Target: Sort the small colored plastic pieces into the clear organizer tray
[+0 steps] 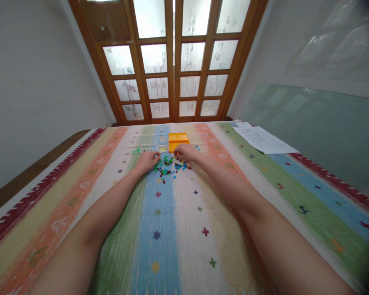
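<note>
A loose pile of small green, blue and dark red pieces (pixel 167 162) lies on the striped cloth between my hands. At its left edge is my left hand (pixel 148 160), fingers curled with the tips together; anything in them is too small to make out. My right hand (pixel 186 152) pinches at the pile's upper right, just in front of an orange box (pixel 178 136), and what it grips is hidden. Behind the hands stretches a clear compartment tray (pixel 147 146). Green bits (pixel 136 151) lie toward its left, yellow ones (pixel 162 148) in a middle compartment and a few blue ones near the right.
A striped, patterned tablecloth (pixel 166 254) covers the table. Printed white paper (pixel 263 139) lies at the far right. Beyond the table's far edge stand wooden doors (pixel 174 82) with frosted panes. A pale wall (pixel 33 73) rises on the left and a greenish glossy panel (pixel 313 127) on the right.
</note>
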